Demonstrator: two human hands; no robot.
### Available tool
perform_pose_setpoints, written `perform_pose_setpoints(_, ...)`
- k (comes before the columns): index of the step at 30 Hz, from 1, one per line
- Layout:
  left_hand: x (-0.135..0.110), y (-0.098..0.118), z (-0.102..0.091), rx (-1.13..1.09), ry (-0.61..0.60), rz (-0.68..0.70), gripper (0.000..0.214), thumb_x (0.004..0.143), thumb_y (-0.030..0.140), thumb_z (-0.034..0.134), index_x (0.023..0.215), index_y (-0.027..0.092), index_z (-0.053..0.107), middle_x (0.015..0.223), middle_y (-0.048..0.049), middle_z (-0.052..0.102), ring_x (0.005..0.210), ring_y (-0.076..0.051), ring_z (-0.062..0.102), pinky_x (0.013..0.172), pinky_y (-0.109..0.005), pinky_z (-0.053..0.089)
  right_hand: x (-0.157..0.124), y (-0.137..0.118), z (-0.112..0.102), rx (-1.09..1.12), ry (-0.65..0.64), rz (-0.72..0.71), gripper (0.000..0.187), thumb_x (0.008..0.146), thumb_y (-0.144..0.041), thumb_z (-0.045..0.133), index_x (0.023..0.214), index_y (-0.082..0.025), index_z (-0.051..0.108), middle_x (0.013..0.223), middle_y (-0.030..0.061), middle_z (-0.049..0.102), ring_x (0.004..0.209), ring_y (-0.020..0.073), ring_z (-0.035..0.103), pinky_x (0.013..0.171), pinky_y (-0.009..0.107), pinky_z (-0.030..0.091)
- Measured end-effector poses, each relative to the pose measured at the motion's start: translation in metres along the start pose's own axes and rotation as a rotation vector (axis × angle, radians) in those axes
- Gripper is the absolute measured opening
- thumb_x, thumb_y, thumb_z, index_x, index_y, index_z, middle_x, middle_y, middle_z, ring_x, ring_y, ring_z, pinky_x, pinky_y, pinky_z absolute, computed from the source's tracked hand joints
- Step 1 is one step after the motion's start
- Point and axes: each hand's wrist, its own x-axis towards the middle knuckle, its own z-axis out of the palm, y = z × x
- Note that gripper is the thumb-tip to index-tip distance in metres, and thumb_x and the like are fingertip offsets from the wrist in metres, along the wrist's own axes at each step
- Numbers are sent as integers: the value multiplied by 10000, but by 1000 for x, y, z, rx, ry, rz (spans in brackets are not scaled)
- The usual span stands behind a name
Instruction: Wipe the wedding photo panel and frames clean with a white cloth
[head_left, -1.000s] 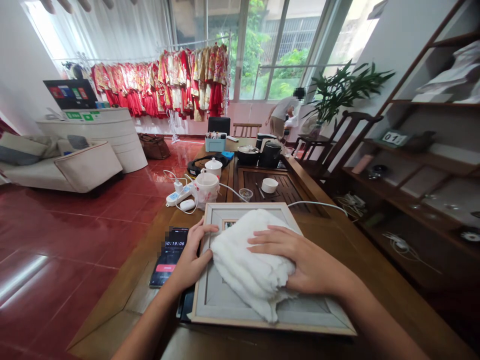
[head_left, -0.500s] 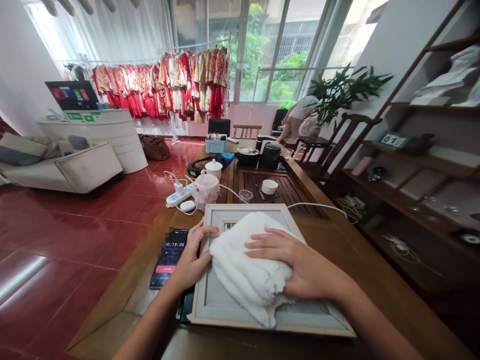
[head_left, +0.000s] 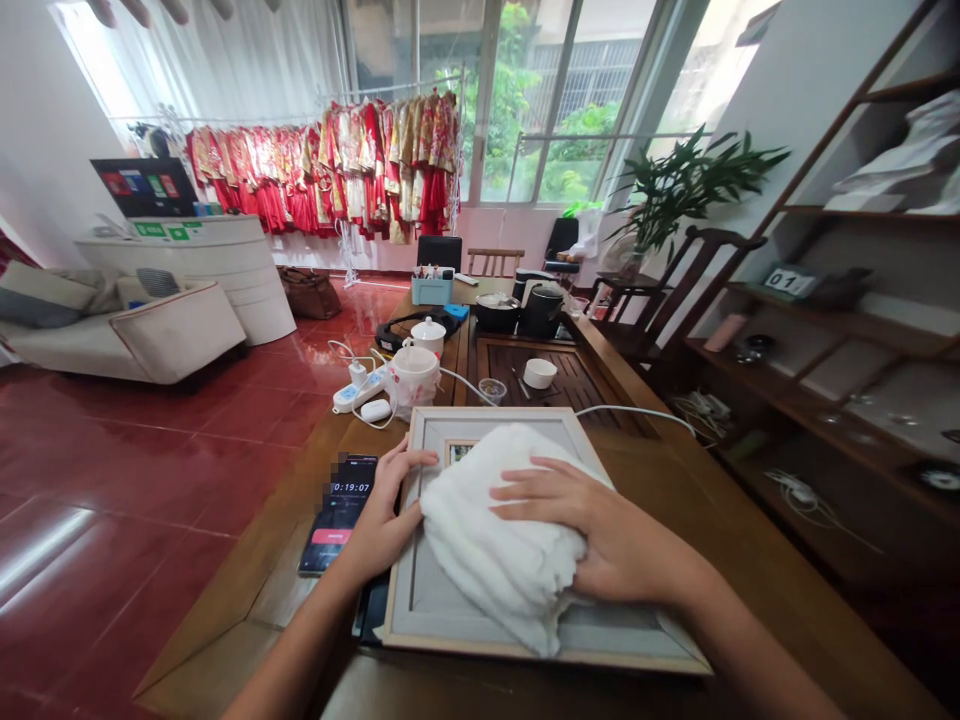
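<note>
A picture frame (head_left: 427,600) with a pale wide border lies flat on the wooden table (head_left: 757,570) in front of me. A folded white towel (head_left: 495,545) covers its middle. My right hand (head_left: 600,530) lies flat on the towel with fingers stretched out, pressing it onto the frame. My left hand (head_left: 379,520) grips the frame's left edge, thumb on top of the border. A phone (head_left: 337,510) showing a running timer lies just left of that hand.
Beyond the frame stand a white lidded cup (head_left: 411,375), a power strip (head_left: 360,390) with cables, a small white bowl (head_left: 538,372), kettles (head_left: 536,305) and a teal box (head_left: 430,288). Shelves (head_left: 847,330) line the right side. A red tiled floor (head_left: 135,470) and sofa (head_left: 127,335) lie left.
My right hand has slid the towel slightly left and away across the frame. The person at the far window has gone out of sight. The phone timer advanced.
</note>
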Motion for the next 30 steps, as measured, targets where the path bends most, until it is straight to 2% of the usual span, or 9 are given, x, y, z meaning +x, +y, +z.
perform_pose_setpoints(8, -3, -1, 0, -10, -5, 10, 407, 808, 129, 490, 1192, 254, 538, 1329, -43, 555, 1428, -290, 227, 1163, -544, 181, -8, 23, -3, -139, 121, 135, 614, 760, -205, 615, 1353, -343, 535, 1401, 34, 548, 1312, 274, 475, 1137, 568, 224)
perform_pose_setpoints(11, -4, -2, 0, -10, -6, 16, 410, 807, 121, 489, 1192, 254, 535, 1329, -42, 555, 1426, -286, 229, 1162, -538, 181, -6, 18, -3, -132, 125, 119, 622, 764, -218, 624, 1364, -349, 522, 1407, 31, 541, 1307, 275, 481, 1139, 568, 223)
perform_pose_setpoints(18, -2, -3, -1, -6, -6, 16, 322, 861, 192, 532, 1178, 249, 543, 1311, -58, 567, 1414, -289, 254, 1157, -517, 201, 3, 0, 0, -13, -27, 5, 663, 771, -181, 626, 1392, -361, 480, 1419, -9, 531, 1371, 248, 398, 1160, 524, 209)
perform_pose_setpoints(22, -3, -3, 0, -10, -10, 24, 387, 828, 128, 503, 1193, 250, 531, 1329, -45, 555, 1427, -275, 222, 1163, -511, 179, -1, 10, 0, -35, 13, 67, 596, 826, -227, 600, 1396, -353, 477, 1424, 0, 525, 1363, 252, 410, 1148, 530, 231)
perform_pose_setpoints(25, -4, -2, 0, -15, -17, 22, 404, 817, 117, 492, 1198, 249, 527, 1337, -40, 549, 1433, -273, 207, 1164, -510, 173, -4, 13, 0, -68, 73, 111, 619, 801, -223, 610, 1394, -346, 482, 1442, 17, 505, 1352, 268, 424, 1152, 547, 206)
perform_pose_setpoints(27, -4, -1, 0, -13, -19, 20, 405, 814, 119, 492, 1196, 247, 528, 1338, -40, 549, 1434, -274, 205, 1163, -507, 174, -3, 9, -1, -72, 87, 103, 652, 769, -213, 622, 1392, -344, 484, 1448, 18, 500, 1340, 261, 440, 1164, 537, 178)
perform_pose_setpoints(30, -3, 0, -1, -8, -16, 23, 394, 813, 129, 499, 1189, 245, 532, 1327, -42, 555, 1424, -276, 221, 1160, -497, 183, 0, -3, 0, -45, 43, 61, 692, 731, -253, 658, 1391, -361, 478, 1469, 4, 473, 1343, 257, 434, 1176, 530, 146)
